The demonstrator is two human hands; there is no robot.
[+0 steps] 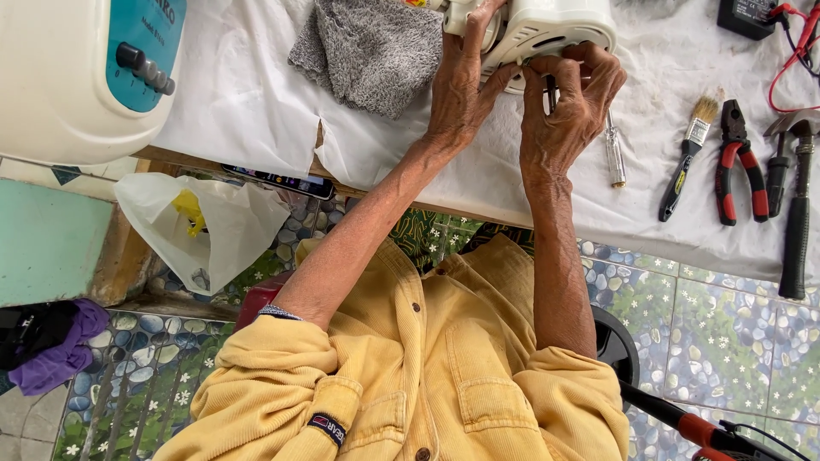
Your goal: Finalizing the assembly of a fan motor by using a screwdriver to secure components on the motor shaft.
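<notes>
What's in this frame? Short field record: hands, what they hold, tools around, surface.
left hand: flat against the side of a white appliance housing, steadying it
right hand: pinching a thin dark tool against the housing's lower edge; its tip is hidden
surface: bench covered with a white cloth
beside right hand: screwdriver lying on the cloth
further right: paintbrush, red-handled pliers, hammer
beside left hand: grey towel
far left: cream appliance with teal panel
</notes>
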